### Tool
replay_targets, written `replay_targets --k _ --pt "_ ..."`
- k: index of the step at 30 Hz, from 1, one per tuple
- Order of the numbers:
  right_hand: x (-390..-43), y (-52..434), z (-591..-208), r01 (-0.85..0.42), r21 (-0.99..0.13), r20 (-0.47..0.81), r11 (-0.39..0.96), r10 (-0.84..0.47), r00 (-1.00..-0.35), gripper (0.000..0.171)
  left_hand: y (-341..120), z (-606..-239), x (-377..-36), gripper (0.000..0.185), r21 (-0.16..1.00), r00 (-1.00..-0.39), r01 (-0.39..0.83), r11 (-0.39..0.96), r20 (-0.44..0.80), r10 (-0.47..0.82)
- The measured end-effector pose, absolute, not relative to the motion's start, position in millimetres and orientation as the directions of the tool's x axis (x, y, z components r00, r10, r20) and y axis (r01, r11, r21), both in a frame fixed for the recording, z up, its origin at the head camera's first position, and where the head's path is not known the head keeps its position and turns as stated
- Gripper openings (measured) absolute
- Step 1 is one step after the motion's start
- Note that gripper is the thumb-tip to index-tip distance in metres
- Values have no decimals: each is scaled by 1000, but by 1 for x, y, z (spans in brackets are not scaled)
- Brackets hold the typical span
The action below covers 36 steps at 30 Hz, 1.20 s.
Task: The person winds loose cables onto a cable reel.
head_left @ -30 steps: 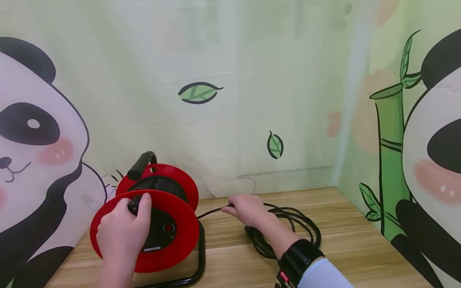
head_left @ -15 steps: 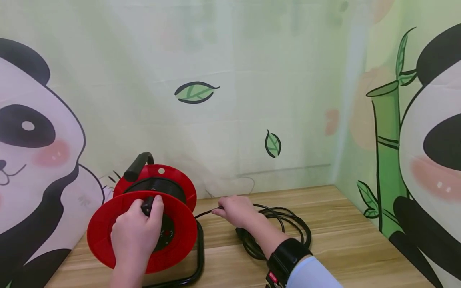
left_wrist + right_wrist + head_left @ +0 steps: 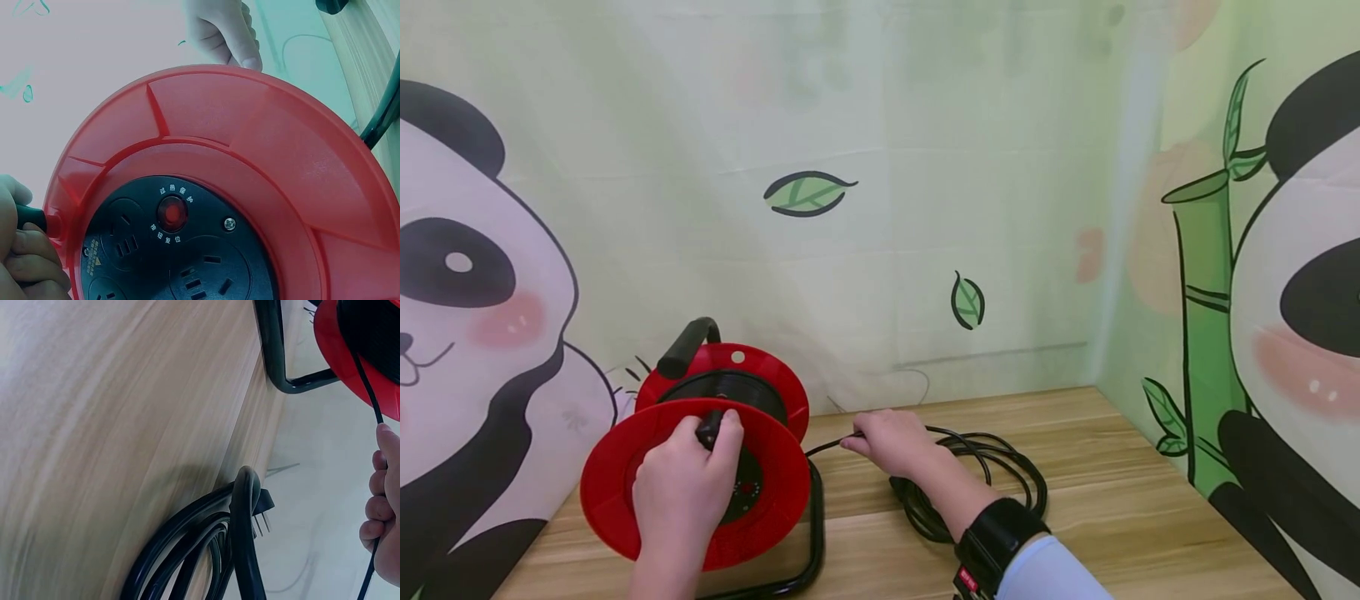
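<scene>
A red cable reel stands on a black tube frame at the left of the table. My left hand grips the black crank knob on the reel's front disc. In the left wrist view, sockets and a red button show on the black hub. My right hand holds the black cable between the reel and a loose coil. The right wrist view shows its fingers curled round the cable, and a plug beside the coil.
The wooden table meets a printed cloth backdrop at its back and right. A dark carry handle rises over the reel. The coil lies on the table under and beyond the right forearm.
My left hand has moved right with the crank knob as the front disc turned, mostly in the first half second. The view has shifted slightly; the right hand keeps its hold on the cable.
</scene>
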State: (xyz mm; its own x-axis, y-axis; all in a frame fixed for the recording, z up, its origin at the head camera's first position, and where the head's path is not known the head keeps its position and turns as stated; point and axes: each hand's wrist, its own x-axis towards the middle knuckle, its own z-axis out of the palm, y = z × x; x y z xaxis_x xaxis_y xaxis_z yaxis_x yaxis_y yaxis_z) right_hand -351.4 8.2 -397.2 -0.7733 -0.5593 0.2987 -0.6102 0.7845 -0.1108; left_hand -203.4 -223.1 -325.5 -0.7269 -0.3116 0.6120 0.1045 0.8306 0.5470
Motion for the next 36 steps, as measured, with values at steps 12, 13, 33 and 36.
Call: replay_targets --k 12,13,33,36 --pt "-350 14 -394 -615 -70 296 786 -572 -765 37 -224 -325 -203 42 546 -728 96 833 609 -315" --pt "-350 15 -394 -614 -69 297 787 -571 -765 37 -224 -325 -203 42 546 -730 97 832 607 -314" --pt "-366 85 -388 -568 -185 265 802 -516 -815 38 -223 -325 -201 41 532 -729 94 841 612 -306" --pt "-369 103 -390 -561 -235 275 794 -499 -821 35 -224 -324 -201 41 531 -730 89 843 610 -307"
